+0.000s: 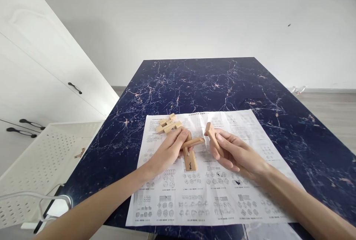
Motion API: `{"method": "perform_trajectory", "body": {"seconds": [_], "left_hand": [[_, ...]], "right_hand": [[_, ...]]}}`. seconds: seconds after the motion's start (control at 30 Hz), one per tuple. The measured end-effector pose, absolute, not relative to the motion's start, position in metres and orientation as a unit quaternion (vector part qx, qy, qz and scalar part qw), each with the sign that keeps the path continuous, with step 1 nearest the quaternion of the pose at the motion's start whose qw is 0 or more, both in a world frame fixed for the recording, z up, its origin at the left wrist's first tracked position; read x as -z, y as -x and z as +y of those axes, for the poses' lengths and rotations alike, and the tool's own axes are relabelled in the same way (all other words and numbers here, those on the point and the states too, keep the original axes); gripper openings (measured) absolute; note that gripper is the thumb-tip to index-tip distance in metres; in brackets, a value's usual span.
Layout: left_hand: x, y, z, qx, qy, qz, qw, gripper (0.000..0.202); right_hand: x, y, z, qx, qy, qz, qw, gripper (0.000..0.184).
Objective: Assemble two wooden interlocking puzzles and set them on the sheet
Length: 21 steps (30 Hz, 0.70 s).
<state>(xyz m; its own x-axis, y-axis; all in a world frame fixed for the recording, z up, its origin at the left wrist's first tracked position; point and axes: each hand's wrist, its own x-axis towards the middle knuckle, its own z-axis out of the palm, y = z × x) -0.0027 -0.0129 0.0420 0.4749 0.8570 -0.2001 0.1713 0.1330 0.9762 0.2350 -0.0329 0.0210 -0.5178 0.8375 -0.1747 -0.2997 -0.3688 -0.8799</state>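
**Two hands, wooden puzzle bars over a diagram sheet**

Nearest: instruction sheet point(211, 195) spread flat on dark marbled table point(208, 84). Left hand point(167, 153), fingers curled, pinches crossed wooden pieces point(190, 151) resting on the sheet. Right hand point(236, 154) just beside it, fingers closed around single notched bar point(213, 136), tilted upward. Farther: loose blocks point(168, 124) at sheet's far-left edge. White perforated tray point(41, 158) left.

A white printed instruction sheet point(211, 195) covered in small diagrams lies at the near edge of the dark blue marble-patterned tabletop point(222, 84). Beyond the tabletop's left edge stand a white perforated plastic tray point(36, 158) and a white cabinet with black handles point(41, 69).
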Motion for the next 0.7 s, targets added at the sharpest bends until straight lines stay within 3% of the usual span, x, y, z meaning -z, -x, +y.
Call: {"method": "perform_trajectory", "body": {"seconds": [0.47,0.7], "left_hand": [[-0.040,0.003,-0.012,-0.236,-0.651,0.389,0.608,0.052],[-0.038,0.004,-0.013,-0.211,-0.682,0.384,0.586,0.051]], "right_hand": [[-0.023,-0.227,-0.040,-0.655,0.320,-0.603,0.323,0.047],[-0.014,-0.227,-0.044,-0.627,0.343,-0.618,0.329,0.043]]}}
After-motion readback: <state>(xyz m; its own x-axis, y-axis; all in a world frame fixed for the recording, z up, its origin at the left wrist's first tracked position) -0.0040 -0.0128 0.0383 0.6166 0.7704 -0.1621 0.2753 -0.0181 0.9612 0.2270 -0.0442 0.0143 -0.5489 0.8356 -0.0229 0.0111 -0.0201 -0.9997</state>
